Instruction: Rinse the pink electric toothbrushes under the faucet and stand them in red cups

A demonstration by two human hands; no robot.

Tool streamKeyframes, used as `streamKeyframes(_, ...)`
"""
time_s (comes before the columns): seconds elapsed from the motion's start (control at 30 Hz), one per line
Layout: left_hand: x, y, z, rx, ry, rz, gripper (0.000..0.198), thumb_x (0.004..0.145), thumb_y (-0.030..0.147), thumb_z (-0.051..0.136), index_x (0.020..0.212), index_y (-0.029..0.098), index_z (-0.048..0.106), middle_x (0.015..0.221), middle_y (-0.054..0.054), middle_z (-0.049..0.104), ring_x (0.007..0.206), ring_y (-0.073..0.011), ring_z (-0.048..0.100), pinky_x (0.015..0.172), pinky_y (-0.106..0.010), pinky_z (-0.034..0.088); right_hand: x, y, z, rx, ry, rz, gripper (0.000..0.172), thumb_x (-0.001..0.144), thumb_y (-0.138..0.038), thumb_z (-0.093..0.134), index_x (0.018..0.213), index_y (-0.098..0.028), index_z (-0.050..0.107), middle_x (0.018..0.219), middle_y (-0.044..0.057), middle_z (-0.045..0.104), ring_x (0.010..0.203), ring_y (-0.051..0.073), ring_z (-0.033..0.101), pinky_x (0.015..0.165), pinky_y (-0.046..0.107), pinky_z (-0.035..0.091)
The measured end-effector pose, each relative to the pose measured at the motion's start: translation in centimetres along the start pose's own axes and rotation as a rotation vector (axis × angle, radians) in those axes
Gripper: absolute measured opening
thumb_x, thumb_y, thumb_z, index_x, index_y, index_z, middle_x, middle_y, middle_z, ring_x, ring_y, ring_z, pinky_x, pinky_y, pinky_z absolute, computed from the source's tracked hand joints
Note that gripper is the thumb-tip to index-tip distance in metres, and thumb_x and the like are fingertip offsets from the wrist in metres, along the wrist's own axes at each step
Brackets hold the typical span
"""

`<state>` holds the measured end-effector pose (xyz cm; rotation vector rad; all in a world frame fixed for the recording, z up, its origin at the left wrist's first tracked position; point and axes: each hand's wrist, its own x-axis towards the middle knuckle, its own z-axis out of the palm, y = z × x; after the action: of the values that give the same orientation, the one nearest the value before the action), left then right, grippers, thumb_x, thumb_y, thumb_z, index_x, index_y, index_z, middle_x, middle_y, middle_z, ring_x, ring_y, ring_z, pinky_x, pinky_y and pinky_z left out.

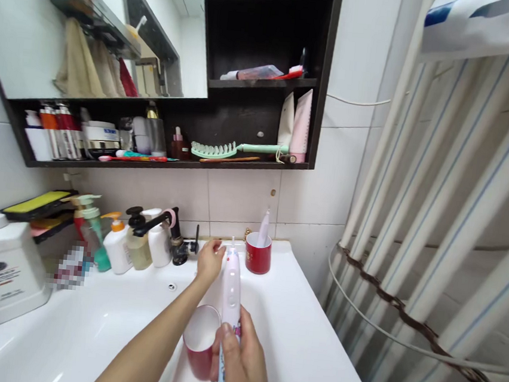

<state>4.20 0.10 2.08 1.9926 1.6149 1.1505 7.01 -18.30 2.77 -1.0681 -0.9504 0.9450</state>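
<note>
My right hand [245,358] is wrapped round an electric toothbrush handle [232,291], pale pink with a printed lower part. It points up and away, its thin metal shaft bare of a brush head. Just left of that hand is a red cup [199,360] with a white inside; whether the fingers grip it too I cannot tell. My left hand [210,262] reaches to the sink's back ledge, right of the black faucet [180,247]. Its fingers are curled together, and anything between them is hidden. Another red cup [258,254] stands at the back, a pale handle [263,228] upright in it.
Several pump bottles [117,244] line the back of the white sink [103,314], with a large white bottle [4,269] at left. A dark shelf [257,161] above holds a green hairbrush [216,150] and tubes. White pipes [417,230] stand at right.
</note>
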Motion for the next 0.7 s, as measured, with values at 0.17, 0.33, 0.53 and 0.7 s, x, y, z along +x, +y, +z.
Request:
streamKeyframes(0.17,-3.5,-5.7,-3.7,0.192,0.035,-0.083,0.018,0.068,0.020,0.041,0.080,0.015,0.054,0.082,-0.007,0.056,0.079,-0.0151,0.050,0.068,-0.024,0.034,0.6,1.1,-0.3,0.028,-0.006,0.070,0.042,0.067,-0.048,0.038,0.093,-0.015,0.039,0.049,-0.007,0.039,0.034,0.005,0.036,0.033,0.017,0.030)
streamKeyframes(0.33,-2.2,-5.2,-2.7,0.293,-0.014,-0.079,0.021,0.067,0.026,0.044,0.081,0.014,0.054,0.085,-0.008,0.056,0.080,-0.0168,0.051,0.066,-0.024,0.034,1.3,2.2,-0.4,0.000,-0.010,0.086,0.042,0.066,-0.048,0.039,0.093,-0.016,0.039,0.047,-0.007,0.037,0.034,0.005,0.034,0.033,0.017,0.030)
streamKeyframes(0.53,-0.5,-4.8,-1.7,0.356,-0.080,-0.078,0.024,0.064,0.026,0.047,0.083,0.014,0.055,0.092,-0.010,0.054,0.087,-0.0179,0.047,0.069,-0.024,0.033,1.5,2.6,-0.4,-0.022,0.004,0.095,0.041,0.065,-0.048,0.041,0.092,-0.016,0.041,0.047,-0.007,0.037,0.034,0.006,0.034,0.034,0.018,0.029)
streamKeyframes(0.7,-0.7,-5.5,-1.9,0.329,-0.092,-0.092,0.016,0.063,0.024,0.048,0.072,0.015,0.058,0.091,-0.010,0.053,0.093,-0.0205,0.041,0.075,-0.027,0.031,1.4,2.9,-0.3,-0.036,-0.020,0.101,0.043,0.066,-0.049,0.040,0.093,-0.017,0.039,0.046,-0.008,0.037,0.034,0.006,0.034,0.034,0.018,0.028)
